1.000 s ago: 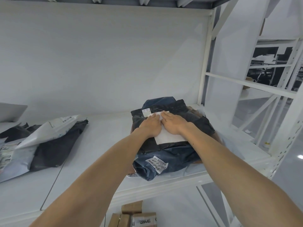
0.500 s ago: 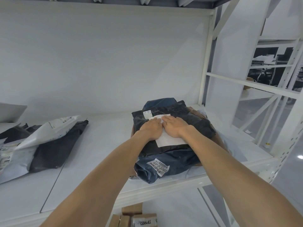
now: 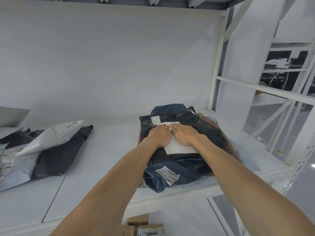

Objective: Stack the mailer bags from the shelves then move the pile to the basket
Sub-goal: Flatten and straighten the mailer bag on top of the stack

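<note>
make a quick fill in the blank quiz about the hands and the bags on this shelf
1. The left hand and right hand press flat on a ____ mailer on top of the pile.
2. The pile sits near the ____ end of the shelf.
3. The cardboard boxes show ____ the shelf.

Missing words: white; right; below
</note>
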